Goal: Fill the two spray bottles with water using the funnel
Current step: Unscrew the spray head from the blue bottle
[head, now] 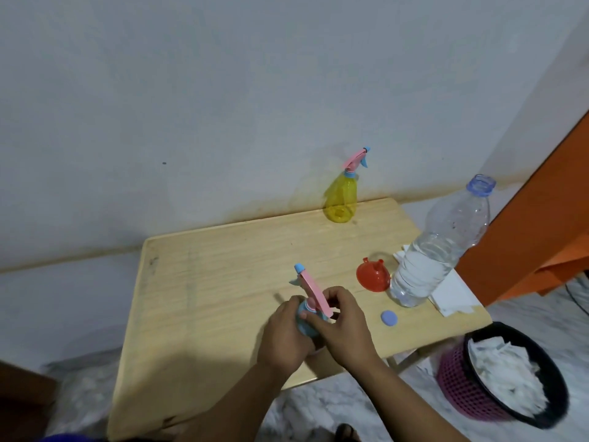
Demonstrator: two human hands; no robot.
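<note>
Two hands meet over the near middle of the wooden surface (pixel 197 282), both closed on one spray bottle (pixel 307 317). Left hand (pixel 285 333) wraps the bottle's blue neck and shoulder from the left, grip pressed around it; the bottle body is mostly hidden under the palms. Right hand (pixel 342 320) comes in from the right, fingers curled at the collar just below the pink spray head (pixel 310 290), grip pinching that collar. Pink trigger head rises tilted up and away from the hands, blue nozzle tip at its far end. Red funnel (pixel 373 275) lies tipped on the surface to the right of the held bottle, apart from it, just beside the base of the clear water bottle (pixel 436 247). Water bottle stands uncapped, leaning in the wide-angle view, water filling roughly its lower half. Blue cap (pixel 389 318) lies flat on the surface between the hands and the water bottle. White paper (pixel 452 295) sits under and behind the water bottle at the right edge. Yellow spray bottle (pixel 342 194), pink and blue head fitted, stands upright at the far edge against the wall, well apart from the hands. Purple basket (pixel 459 387) with black liner and white scraps stands on the floor, right of the surface.
</note>
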